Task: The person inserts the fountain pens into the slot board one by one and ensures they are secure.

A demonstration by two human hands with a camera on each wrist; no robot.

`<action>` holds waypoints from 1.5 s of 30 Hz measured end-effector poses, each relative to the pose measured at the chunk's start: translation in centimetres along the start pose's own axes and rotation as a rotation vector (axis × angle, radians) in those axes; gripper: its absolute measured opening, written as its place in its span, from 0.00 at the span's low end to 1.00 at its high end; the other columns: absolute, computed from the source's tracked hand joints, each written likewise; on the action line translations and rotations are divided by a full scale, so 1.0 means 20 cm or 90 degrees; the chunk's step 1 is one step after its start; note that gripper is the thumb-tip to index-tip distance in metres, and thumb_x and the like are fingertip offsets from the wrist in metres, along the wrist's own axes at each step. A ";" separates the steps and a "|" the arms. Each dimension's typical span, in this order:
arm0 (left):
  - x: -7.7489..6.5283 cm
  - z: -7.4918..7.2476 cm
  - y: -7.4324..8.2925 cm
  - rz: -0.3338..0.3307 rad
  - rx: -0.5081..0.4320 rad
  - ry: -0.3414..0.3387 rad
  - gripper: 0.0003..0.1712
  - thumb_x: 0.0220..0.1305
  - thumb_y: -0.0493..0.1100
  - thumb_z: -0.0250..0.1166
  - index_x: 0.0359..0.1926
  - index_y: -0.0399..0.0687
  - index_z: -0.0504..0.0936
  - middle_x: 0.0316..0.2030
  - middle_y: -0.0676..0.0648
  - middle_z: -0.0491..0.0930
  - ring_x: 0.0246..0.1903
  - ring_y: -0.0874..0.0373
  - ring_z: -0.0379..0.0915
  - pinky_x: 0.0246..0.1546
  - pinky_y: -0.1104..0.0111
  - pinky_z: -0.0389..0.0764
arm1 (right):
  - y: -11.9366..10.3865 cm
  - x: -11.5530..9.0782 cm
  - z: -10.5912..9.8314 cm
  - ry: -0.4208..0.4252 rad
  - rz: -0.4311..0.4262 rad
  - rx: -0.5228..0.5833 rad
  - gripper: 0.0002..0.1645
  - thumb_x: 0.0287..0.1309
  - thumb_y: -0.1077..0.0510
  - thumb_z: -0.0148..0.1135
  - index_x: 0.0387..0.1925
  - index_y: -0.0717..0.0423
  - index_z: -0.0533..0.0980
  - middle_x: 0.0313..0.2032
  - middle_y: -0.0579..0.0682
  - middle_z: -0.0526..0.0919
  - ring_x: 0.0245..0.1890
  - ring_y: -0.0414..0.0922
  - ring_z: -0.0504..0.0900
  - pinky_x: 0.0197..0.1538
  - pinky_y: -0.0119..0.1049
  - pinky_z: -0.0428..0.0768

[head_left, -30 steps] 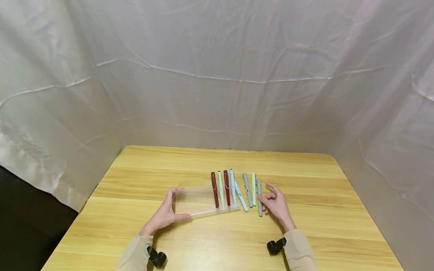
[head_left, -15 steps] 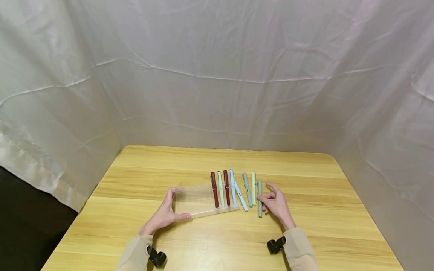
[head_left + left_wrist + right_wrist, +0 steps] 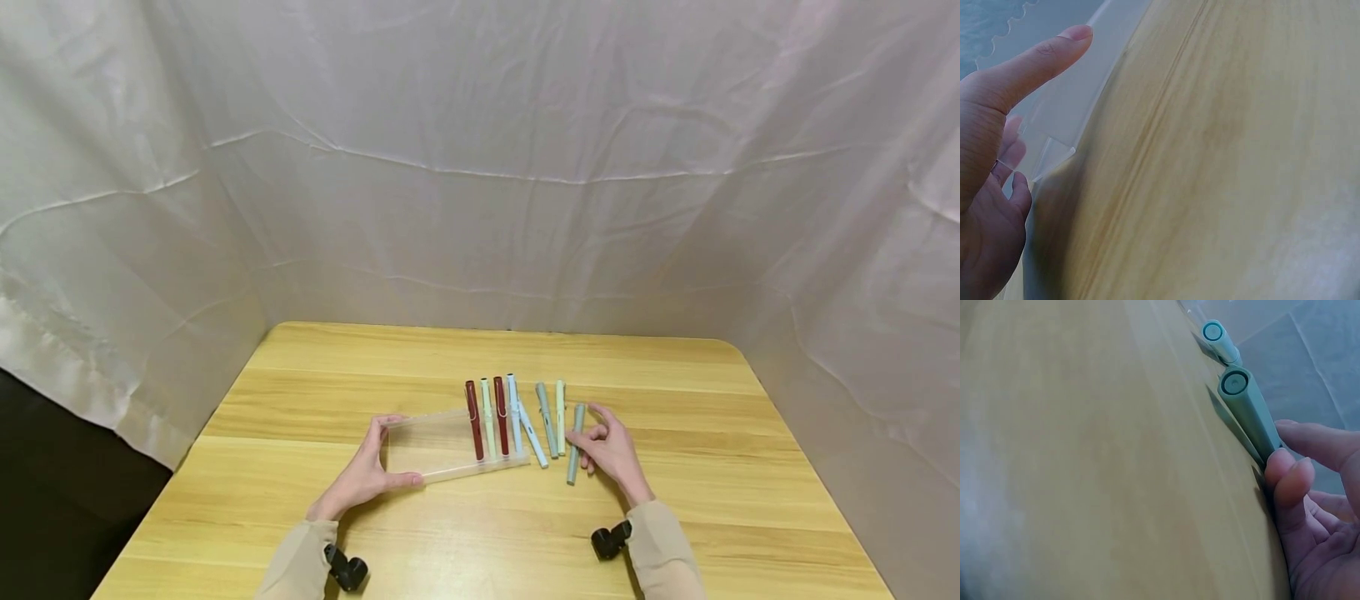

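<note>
My left hand [image 3: 367, 469] grips the left end of a clear plastic pen rack [image 3: 431, 446], thumb along the near side. In the left wrist view the thumb lies over the rack's clear wall [image 3: 1069, 106]. Across the rack's right part lie two dark red pens [image 3: 476, 425], a pale green pen [image 3: 488, 421] and a light blue pen [image 3: 513, 412]. At the right my right hand [image 3: 611, 454] pinches a grey-green pen [image 3: 577, 442], tilted with its near end leftward. The right wrist view shows this pen's end [image 3: 1235, 382], with fingertips further along its barrel.
Between rack and right hand lie a slanted light blue pen [image 3: 533, 435], another grey-green pen [image 3: 547, 421] and a pale green pen [image 3: 561, 417] on the wooden table [image 3: 480, 533]. Pale curtains [image 3: 480, 208] hang behind and beside the table.
The grey-green pen in my right fingers has turned, its far end moving right and its near end left and slightly closer. The left hand and the rack stay in place.
</note>
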State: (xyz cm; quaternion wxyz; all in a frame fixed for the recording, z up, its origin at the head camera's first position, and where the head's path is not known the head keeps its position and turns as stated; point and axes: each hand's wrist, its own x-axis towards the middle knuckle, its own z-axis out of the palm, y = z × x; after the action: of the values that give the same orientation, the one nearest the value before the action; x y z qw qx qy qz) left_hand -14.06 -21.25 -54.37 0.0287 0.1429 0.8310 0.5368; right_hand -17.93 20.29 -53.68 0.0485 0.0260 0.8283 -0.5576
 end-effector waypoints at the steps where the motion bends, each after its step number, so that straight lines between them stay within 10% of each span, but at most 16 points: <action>1: 0.00 0.00 0.00 0.002 0.001 0.000 0.58 0.42 0.47 0.84 0.68 0.42 0.56 0.71 0.36 0.59 0.77 0.36 0.47 0.79 0.39 0.44 | 0.00 0.00 0.00 -0.003 0.003 -0.001 0.49 0.60 0.57 0.71 0.76 0.62 0.55 0.26 0.54 0.84 0.13 0.41 0.78 0.18 0.36 0.83; 45: 0.00 0.00 0.00 0.004 -0.013 -0.003 0.58 0.43 0.46 0.84 0.69 0.44 0.55 0.71 0.37 0.59 0.78 0.34 0.43 0.77 0.36 0.41 | -0.03 0.04 0.00 -0.034 0.009 -0.101 0.44 0.58 0.63 0.65 0.74 0.60 0.59 0.22 0.49 0.75 0.12 0.41 0.77 0.17 0.37 0.83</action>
State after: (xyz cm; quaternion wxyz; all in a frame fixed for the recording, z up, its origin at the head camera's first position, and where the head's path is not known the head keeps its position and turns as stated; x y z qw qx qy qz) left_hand -13.98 -21.25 -54.29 0.0305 0.1460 0.8249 0.5453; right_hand -18.88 19.98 -53.17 0.0762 0.0132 0.8679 -0.4907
